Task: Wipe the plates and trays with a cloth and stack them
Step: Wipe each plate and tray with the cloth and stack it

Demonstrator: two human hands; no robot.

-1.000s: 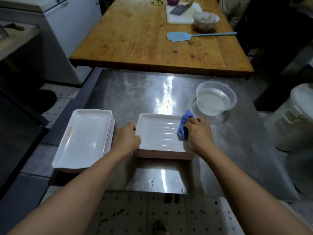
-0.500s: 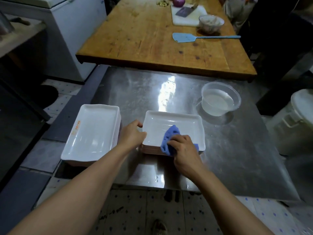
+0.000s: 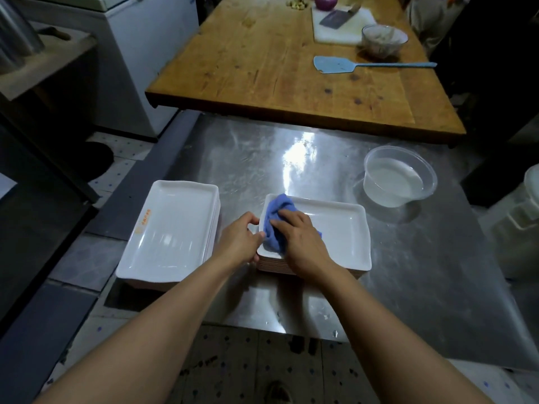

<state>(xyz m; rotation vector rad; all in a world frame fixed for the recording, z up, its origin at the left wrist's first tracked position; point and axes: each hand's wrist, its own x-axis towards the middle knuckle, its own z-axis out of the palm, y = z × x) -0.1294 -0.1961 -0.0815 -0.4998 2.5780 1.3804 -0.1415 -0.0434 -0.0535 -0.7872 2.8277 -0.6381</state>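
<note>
A stack of white rectangular trays (image 3: 344,237) sits on the steel table (image 3: 408,272) in front of me. My right hand (image 3: 297,237) presses a blue cloth (image 3: 277,220) onto the left end of the top tray, fingers curled over it. My left hand (image 3: 239,240) grips the left rim of that stack. A second stack of white trays (image 3: 172,231), with an orange mark on its left rim, lies to the left at the table's edge.
A clear plastic bowl of water (image 3: 399,176) stands at the right of the steel table. Behind is a wooden table (image 3: 277,68) with a blue spatula (image 3: 335,65), a cutting board with a cleaver and a glass bowl. A white bucket (image 3: 525,208) stands on the right.
My right hand has swept the cloth from the tray's right end across to its left end. My left hand has stayed on the left rim.
</note>
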